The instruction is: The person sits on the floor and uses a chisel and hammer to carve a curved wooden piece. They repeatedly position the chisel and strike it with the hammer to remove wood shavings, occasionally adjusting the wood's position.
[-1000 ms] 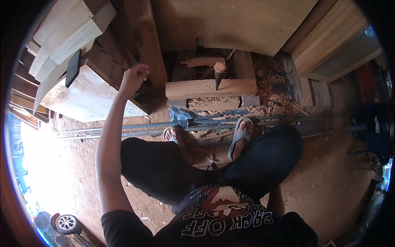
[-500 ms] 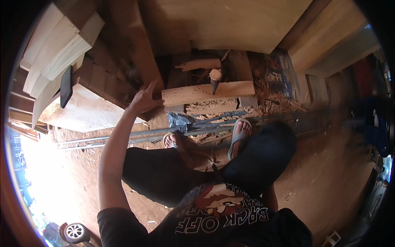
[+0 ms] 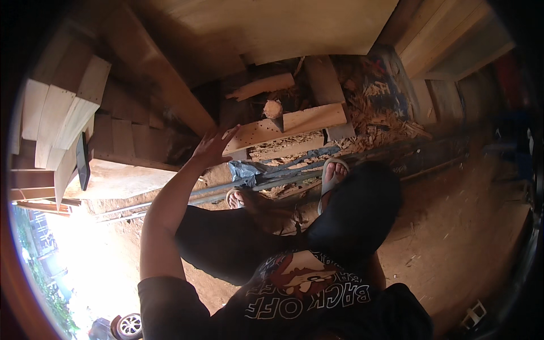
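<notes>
Left arm (image 3: 164,226): reaching forward, elbow slightly bent. Hole-dotted wooden beam (image 3: 310,120): lying crosswise ahead. Left hand (image 3: 213,148): fingers spread at beam's left end; contact unclear. Right hand: out of view, state cannot be told. Tapered peg (image 3: 273,110): point-down on beam, tilted.

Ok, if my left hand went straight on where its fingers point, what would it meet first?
Most likely the hole-dotted wooden block: its left end shows right by your left hand. Depth is hard to judge from this view, so the hand might pass above it.
</notes>
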Available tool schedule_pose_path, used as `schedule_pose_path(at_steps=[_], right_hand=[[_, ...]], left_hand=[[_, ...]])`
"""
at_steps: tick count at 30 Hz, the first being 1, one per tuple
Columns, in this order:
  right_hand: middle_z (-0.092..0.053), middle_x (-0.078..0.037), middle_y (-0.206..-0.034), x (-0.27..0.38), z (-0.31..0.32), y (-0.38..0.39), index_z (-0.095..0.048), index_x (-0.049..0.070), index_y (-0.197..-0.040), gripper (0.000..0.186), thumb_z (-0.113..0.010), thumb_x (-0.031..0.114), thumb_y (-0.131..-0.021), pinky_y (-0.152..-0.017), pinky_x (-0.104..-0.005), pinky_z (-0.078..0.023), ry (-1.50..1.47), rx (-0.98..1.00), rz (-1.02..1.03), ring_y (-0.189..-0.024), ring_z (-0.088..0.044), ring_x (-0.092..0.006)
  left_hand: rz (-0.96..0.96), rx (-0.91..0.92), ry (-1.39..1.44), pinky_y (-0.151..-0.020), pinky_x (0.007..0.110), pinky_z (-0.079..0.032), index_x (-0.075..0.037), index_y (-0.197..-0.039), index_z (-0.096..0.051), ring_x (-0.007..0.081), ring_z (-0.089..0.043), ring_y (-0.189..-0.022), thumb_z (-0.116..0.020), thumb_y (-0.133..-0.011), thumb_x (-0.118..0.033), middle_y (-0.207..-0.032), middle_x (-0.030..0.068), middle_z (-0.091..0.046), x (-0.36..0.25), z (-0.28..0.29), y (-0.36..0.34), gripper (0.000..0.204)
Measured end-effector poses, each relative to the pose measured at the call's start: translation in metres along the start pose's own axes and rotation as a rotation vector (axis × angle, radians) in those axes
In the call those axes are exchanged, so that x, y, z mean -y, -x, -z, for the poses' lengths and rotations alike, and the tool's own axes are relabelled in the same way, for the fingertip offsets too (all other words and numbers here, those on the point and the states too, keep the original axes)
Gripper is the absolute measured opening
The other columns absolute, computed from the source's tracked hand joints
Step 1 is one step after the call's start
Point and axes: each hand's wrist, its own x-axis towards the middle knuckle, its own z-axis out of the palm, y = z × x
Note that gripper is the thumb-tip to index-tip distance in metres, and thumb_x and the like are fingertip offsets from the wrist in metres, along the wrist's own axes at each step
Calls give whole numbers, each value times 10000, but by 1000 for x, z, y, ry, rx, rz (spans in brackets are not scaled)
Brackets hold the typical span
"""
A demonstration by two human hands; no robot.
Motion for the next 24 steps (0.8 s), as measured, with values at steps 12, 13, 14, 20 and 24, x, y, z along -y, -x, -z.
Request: schedule_pose_path(at_steps=[12, 13, 14, 20, 24], right_hand=[[-665, -100, -1013, -25, 27, -13, -674, -13, -1109, 434, -566, 404, -1063, -883, -362, -473, -72, 111, -81, -980, -621, -212], [-663, -97, -1005, -28, 31, -17, -674, -13, -1105, 429, -570, 401, -1062, -877, -360, -473, -73, 130, -87, -973, -619, -208], [-661, -94, -998, -33, 37, -19, -675, -12, -1102, 425, -574, 398, -1060, -870, -358, -472, -84, 147, -97, -966, -617, -205], [-651, -74, -952, -70, 88, -29, -676, -11, -1082, 398, -600, 379, -1053, -833, -347, -469, -146, 262, -166, -924, -606, -184], [-644, -61, -922, -93, 130, -38, -677, -9, -1069, 381, -617, 366, -1049, -808, -339, -467, -223, 322, -233, -896, -598, -169]], left_hand=[[17, -35, 92, -1163, 487, -444, -157, -1672, -210, 391, -504, -1384, -815, -872, -280, -1589, 187, -434, 29, -17, -18, 1010], [24, -20, 94, -1161, 486, -446, -149, -1667, -226, 394, -506, -1381, -815, -873, -274, -1594, 186, -429, 29, -15, -18, 996], [13, -16, 90, -1158, 486, -449, -144, -1662, -237, 393, -508, -1379, -818, -869, -272, -1589, 185, -434, 29, -13, -17, 991], [3, -42, 141, -1125, 491, -466, -120, -1643, -270, 410, -527, -1342, -847, -833, -255, -1520, 206, -498, 39, -9, -24, 1004], [-44, -146, 84, -1137, 503, -451, -108, -1639, -262, 436, -544, -1320, -849, -828, -248, -1447, 240, -561, 43, -16, -22, 1010]])
